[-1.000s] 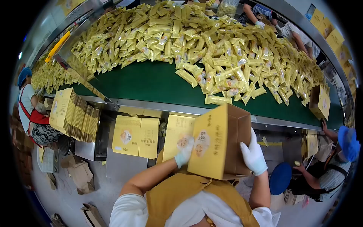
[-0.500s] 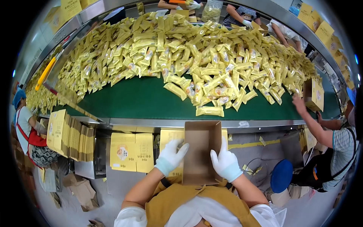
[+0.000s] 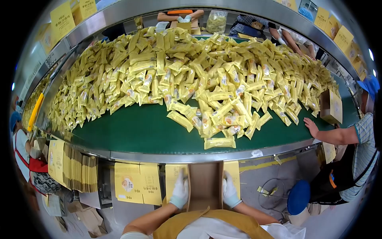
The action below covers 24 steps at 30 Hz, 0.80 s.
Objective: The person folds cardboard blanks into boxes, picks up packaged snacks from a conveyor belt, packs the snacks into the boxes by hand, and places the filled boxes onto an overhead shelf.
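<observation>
An open cardboard box (image 3: 205, 183), brown inside, is upright in front of my body with its opening facing me. My left hand (image 3: 180, 191), in a white glove, lies along the box's left side, fingers pointing forward. On the opposite side my right hand (image 3: 230, 192), also gloved, presses against the wall, so the box is held between both palms. No packets are visible inside it. Beyond the box, a large heap of yellow wrapped packets (image 3: 179, 71) covers the green conveyor belt (image 3: 135, 131). One loose packet (image 3: 219, 143) lies nearest the belt's front edge.
A metal rail (image 3: 167, 157) runs between me and the belt. Flattened yellow cartons (image 3: 79, 165) stand in a row at left, with more yellow cartons (image 3: 137, 181) below the rail. At right are a blue stool (image 3: 298, 197), a co-worker (image 3: 354, 139) and another box (image 3: 331, 106).
Both my hands have closed in against the box's sides. The view has tilted upward, putting the box lower in the picture. The right co-worker's hand has moved from the packets to the belt's edge.
</observation>
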Tool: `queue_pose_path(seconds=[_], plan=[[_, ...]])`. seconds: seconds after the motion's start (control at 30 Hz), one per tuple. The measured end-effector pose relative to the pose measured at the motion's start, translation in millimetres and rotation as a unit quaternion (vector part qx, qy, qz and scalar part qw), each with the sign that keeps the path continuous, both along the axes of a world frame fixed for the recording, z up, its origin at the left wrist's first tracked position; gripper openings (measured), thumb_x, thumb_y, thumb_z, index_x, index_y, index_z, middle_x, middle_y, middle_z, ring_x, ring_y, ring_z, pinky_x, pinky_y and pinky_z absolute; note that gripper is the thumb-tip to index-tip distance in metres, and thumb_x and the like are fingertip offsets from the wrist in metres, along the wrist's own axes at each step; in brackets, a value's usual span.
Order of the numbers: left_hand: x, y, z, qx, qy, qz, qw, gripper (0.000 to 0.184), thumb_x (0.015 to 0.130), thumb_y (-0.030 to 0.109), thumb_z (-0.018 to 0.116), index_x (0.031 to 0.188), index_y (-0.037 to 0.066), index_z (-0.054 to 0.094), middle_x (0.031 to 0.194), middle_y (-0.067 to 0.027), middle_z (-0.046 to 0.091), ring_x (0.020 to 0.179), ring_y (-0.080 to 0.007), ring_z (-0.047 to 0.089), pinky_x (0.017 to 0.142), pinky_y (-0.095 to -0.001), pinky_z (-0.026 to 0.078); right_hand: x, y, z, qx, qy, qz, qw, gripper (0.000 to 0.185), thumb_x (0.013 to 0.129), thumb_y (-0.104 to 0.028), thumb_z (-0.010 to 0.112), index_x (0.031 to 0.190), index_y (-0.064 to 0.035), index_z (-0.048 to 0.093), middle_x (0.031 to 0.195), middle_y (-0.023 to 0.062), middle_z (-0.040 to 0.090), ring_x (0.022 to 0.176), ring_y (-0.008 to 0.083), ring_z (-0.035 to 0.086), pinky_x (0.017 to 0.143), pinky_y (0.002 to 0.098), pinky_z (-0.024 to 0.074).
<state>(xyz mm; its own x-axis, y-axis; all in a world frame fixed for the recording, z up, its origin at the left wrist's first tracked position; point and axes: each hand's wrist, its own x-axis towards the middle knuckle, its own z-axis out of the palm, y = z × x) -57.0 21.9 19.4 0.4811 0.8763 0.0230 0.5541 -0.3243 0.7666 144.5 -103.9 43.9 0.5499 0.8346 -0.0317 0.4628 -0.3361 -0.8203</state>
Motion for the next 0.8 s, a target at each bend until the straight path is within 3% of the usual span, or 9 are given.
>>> queue_pose_path(seconds=[0.1,0.17,0.2,0.3,0.43,0.5,0.53,0.73,0.8], plan=[[26.4,68.8,47.3,0.035,-0.026,0.008,0.999,0.057,0.097,0.017,0.056,0.149,0.002,0.039,0.136,-0.0239,0.054,0.128,-0.043,0.049,0.108,-0.0443,0.04,46.9,33.3,16.9,0.087,-0.174,-0.029,0.98,0.052,0.094,-0.014,0.06,0.14,0.0043,0.045,0.128,0.0262,0.057,0.116,0.0451,0.055,0.102,0.0478,0.0424],[46.7,122.0,72.7,0.255,-0.037,-0.046,0.965,0.052,0.093,0.016,0.062,0.142,0.004,0.05,0.129,-0.0202,0.058,0.121,-0.0394,0.054,0.103,-0.0412,0.044,88.3,58.7,46.1,0.123,-0.297,-0.071,0.944,0.05,0.09,-0.014,0.066,0.134,0.0039,0.052,0.128,0.0233,0.057,0.118,0.0395,0.054,0.103,0.0481,0.0415],[64.5,143.1,92.3,0.249,-0.042,-0.12,0.96,0.055,0.088,0.018,0.068,0.139,0.006,0.053,0.13,-0.0189,0.059,0.125,-0.0382,0.052,0.104,-0.0431,0.042,112.6,68.6,47.6,0.134,-0.31,-0.098,0.936,0.047,0.091,-0.019,0.065,0.133,0.0,0.055,0.134,0.0235,0.054,0.123,0.0406,0.051,0.106,0.0492,0.0393],[125.8,174.7,122.1,0.223,0.052,-0.319,0.92,0.073,0.078,0.043,0.078,0.141,0.015,0.054,0.144,-0.0185,0.05,0.139,-0.0413,0.039,0.112,-0.0587,0.031,174.7,98.4,61.0,0.065,-0.32,-0.148,0.934,0.052,0.093,-0.034,0.063,0.137,-0.0071,0.055,0.146,0.0258,0.043,0.133,0.0489,0.04,0.111,0.0532,0.032],[187.6,163.6,129.4,0.253,0.262,-0.381,0.85,0.088,0.072,0.07,0.07,0.147,0.028,0.049,0.159,-0.015,0.034,0.15,-0.0447,0.015,0.11,-0.0762,0.014,252.9,144.7,5.6,0.072,-0.172,-0.118,0.975,0.058,0.093,-0.05,0.06,0.143,-0.0213,0.053,0.152,0.0224,0.04,0.138,0.0525,0.033,0.115,0.0572,0.0271],[198.9,169.0,121.7,0.275,0.332,-0.398,0.81,0.093,0.07,0.078,0.065,0.149,0.034,0.047,0.162,-0.0129,0.028,0.152,-0.0456,0.007,0.107,-0.0809,0.009,237.4,169.1,12.8,-0.055,-0.212,-0.13,0.967,0.059,0.092,-0.058,0.057,0.144,-0.0289,0.053,0.153,0.016,0.042,0.14,0.0511,0.03,0.113,0.0591,0.0287],[198.5,173.1,116.6,0.281,0.317,-0.39,0.817,0.088,0.07,0.077,0.064,0.147,0.036,0.049,0.161,-0.0116,0.031,0.152,-0.0442,0.007,0.108,-0.0803,0.009,240.0,181.1,7.1,-0.046,-0.174,-0.121,0.976,0.061,0.091,-0.064,0.054,0.144,-0.0333,0.052,0.153,0.0113,0.043,0.141,0.0502,0.028,0.111,0.0622,0.0297],[151.9,212.5,114.5,0.246,0.374,-0.333,0.83,0.079,0.074,0.074,0.061,0.144,0.039,0.052,0.164,-0.0065,0.029,0.152,-0.0419,0.008,0.108,-0.0803,0.009,185.0,233.0,17.4,-0.064,-0.194,-0.035,0.978,0.065,0.089,-0.066,0.056,0.143,-0.031,0.052,0.15,0.0169,0.043,0.139,0.056,0.028,0.11,0.0637,0.032],[127.6,222.4,115.2,0.243,0.382,-0.31,0.836,0.079,0.071,0.073,0.064,0.143,0.039,0.054,0.162,-0.007,0.032,0.152,-0.0412,0.011,0.11,-0.0787,0.009,159.5,244.4,28.0,-0.082,-0.19,0.007,0.978,0.067,0.088,-0.069,0.054,0.144,-0.0307,0.052,0.147,0.0167,0.046,0.137,0.0508,0.034,0.108,0.0617,0.0346]])
